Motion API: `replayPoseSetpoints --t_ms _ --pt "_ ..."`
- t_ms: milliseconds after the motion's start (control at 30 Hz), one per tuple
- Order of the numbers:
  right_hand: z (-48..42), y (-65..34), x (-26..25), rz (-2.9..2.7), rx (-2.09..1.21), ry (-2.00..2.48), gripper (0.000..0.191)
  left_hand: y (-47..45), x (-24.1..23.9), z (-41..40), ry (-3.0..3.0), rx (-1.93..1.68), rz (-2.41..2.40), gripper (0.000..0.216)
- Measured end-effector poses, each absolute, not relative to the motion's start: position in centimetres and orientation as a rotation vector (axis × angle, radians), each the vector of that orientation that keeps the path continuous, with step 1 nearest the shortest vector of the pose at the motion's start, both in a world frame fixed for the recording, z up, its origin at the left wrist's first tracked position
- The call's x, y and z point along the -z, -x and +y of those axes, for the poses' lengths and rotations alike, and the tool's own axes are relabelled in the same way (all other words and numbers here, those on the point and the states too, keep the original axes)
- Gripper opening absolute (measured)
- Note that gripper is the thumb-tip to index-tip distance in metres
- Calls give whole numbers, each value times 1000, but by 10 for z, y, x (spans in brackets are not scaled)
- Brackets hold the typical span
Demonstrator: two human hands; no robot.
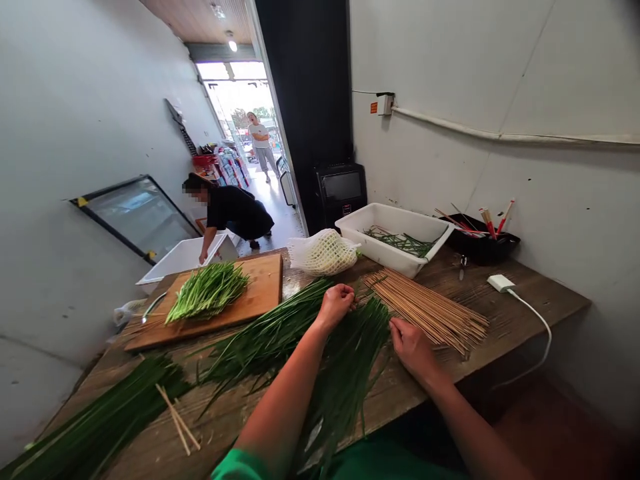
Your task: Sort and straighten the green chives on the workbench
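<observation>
Long dark green garlic chives point(350, 360) lie in a loose bunch between my arms, hanging over the table's front edge. My left hand point(338, 305) is closed at the top of this bunch, fingers curled on the chives. At the bunch's right edge, my right hand point(411, 341) is pinched closed; what sits between its fingertips is too small to make out. Beside and behind the right hand lies a spread of thin bamboo skewers point(430, 310). Another heap of chives point(270, 333) lies left of my left hand.
Cut chives point(207, 290) sit on a wooden board point(265, 287). A white tub point(395, 257) holds chives; net-wrapped produce point(325, 252) lies beside it. More chives point(100, 420) and loose skewers point(177, 420) lie at left. Also present: black tray point(487, 250), white charger point(500, 283). A person point(230, 210) bends behind.
</observation>
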State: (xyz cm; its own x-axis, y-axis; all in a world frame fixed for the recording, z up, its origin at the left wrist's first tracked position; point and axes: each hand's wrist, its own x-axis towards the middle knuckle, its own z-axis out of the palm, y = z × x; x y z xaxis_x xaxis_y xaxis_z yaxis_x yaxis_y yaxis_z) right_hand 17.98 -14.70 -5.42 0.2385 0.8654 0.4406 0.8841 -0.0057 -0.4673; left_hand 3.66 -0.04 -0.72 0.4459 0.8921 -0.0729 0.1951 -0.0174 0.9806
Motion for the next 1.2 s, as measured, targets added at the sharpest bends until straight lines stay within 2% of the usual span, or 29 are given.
replayPoseSetpoints --t_ms 233,600,1200 --pt "-147 -179 54 -1606 19 1825 33 -38 11 -2 -1519 -745 967 20" --pt "-149 -178 52 -1600 8 1849 33 -40 16 -3 -1622 -834 995 15" --pt "-150 -178 48 -1604 -31 1851 33 -41 21 -2 -1691 -891 1052 20"
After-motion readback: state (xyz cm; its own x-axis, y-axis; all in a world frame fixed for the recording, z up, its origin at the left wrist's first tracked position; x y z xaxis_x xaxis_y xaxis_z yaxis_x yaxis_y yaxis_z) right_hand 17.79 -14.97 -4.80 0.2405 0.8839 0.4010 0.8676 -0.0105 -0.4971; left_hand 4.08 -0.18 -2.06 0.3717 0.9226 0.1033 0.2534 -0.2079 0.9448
